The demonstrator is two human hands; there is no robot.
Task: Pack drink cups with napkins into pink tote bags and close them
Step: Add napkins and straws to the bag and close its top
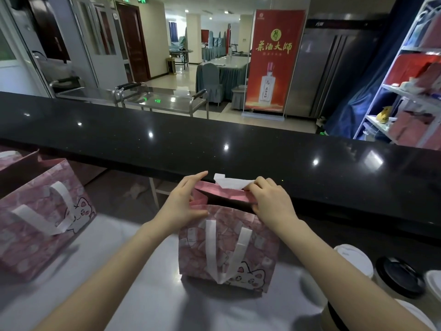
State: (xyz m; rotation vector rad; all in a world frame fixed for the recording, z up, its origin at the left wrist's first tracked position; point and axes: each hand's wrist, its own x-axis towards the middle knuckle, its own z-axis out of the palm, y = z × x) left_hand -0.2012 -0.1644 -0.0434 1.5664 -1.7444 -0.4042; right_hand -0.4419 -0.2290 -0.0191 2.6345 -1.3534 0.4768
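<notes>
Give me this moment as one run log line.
centre bag: open, upright | left hand: touches bag's mouth | right hand: pinches napkin at far rim | cups: on right

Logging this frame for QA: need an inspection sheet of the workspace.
Surface: grey worktop, black counter behind.
Job's things: open pink bag, napkin at its far rim; second bag left; lidded cups right.
Clutter: nothing seen.
Hands: left hand presses bag's left end; right hand pinches napkin.
Cables: nothing seen.
Surroundings: steel carts, red banner, shelf right.
</notes>
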